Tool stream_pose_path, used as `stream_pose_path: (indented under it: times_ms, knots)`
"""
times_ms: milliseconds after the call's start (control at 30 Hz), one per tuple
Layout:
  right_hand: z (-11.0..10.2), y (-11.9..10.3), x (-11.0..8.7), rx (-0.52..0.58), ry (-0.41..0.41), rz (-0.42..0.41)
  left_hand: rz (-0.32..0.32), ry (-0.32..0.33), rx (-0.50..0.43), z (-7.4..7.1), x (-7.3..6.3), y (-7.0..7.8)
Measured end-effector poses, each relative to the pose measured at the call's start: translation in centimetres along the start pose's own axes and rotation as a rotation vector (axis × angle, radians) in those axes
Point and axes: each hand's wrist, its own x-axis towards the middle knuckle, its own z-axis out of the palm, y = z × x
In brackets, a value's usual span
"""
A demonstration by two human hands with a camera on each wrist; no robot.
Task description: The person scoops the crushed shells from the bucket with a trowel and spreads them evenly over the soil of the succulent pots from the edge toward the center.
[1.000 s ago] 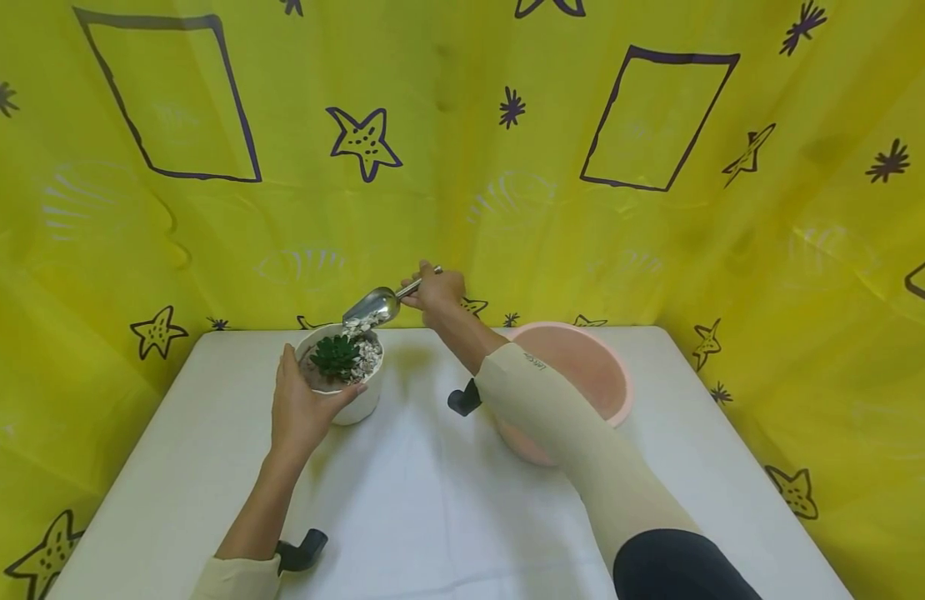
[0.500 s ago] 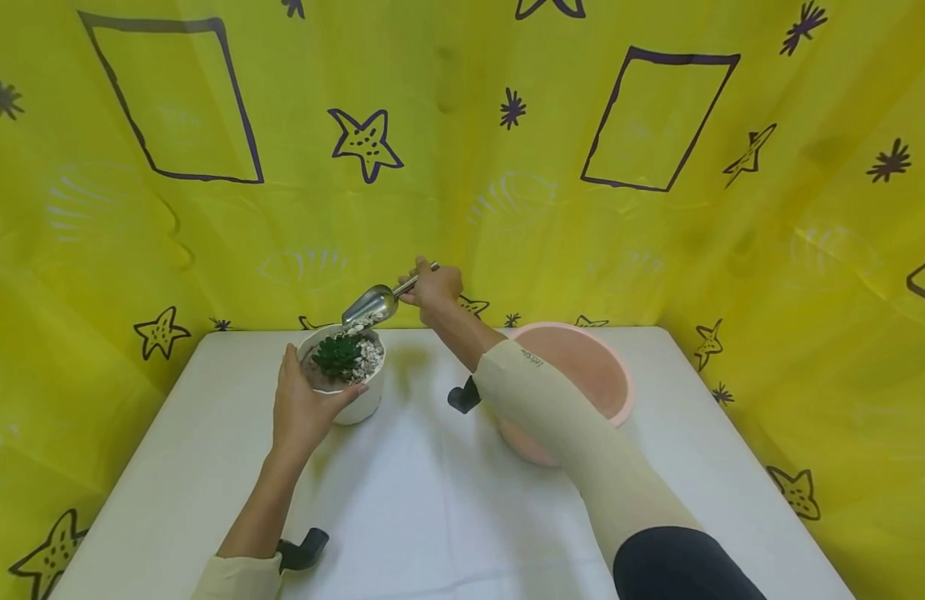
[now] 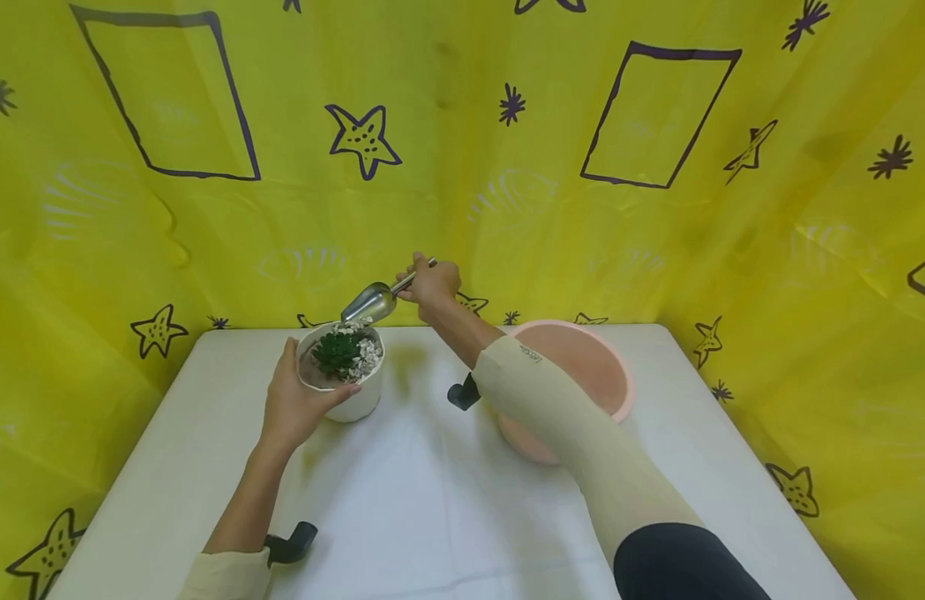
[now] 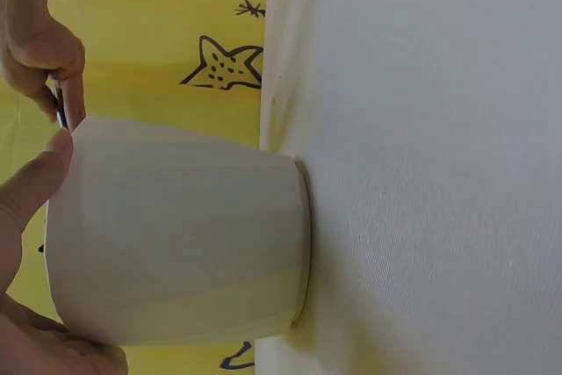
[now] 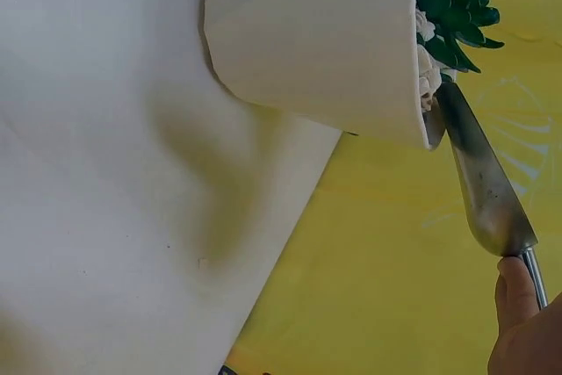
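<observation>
A white plant pot [image 3: 357, 403] stands on the table at the back left, with a green succulent [image 3: 337, 354] and white pebbles [image 3: 368, 360] inside. My left hand [image 3: 293, 400] holds the pot by its left and front sides, thumb along the rim; the left wrist view shows thumb and fingers [image 4: 83, 357] on either side of the wall. In my right hand [image 3: 436, 287] is the handle of a metal scoop [image 3: 374, 302]. The scoop tilts down with its lip at the pot's back rim, beside the pebbles. Its tip is partly hidden by the rim in the right wrist view.
A pink basin [image 3: 620, 375] stands right of centre on the white table [image 3: 432, 517], partly covered by my right sleeve [image 3: 567, 417]. A yellow patterned curtain [image 3: 447, 200] hangs close behind the table and along both sides.
Pebbles have slid off the scoop into the pot, leaving few visible at its lip. The right hand has risen slightly. The left forearm has shifted a little left; the pot stays in place.
</observation>
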Motion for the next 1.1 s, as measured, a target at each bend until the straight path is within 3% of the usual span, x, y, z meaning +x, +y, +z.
stream_pose_path:
  times_ms: [367, 733, 1100]
  knots:
    - [0.2, -0.5, 0.1, -0.013, 0.046, -0.016, 0.045, -0.095, -0.022, -1.3, 0.9, -0.9]
    - [-0.3, -0.7, 0.1, 0.009, -0.005, -0.017, 0.039, -0.172, -0.046, -1.9, 1.7, -1.5]
    - [0.1, -0.7, 0.0, 0.006, 0.038, -0.002, 0.026, -0.252, -0.069, -2.9, 2.2, -1.7]
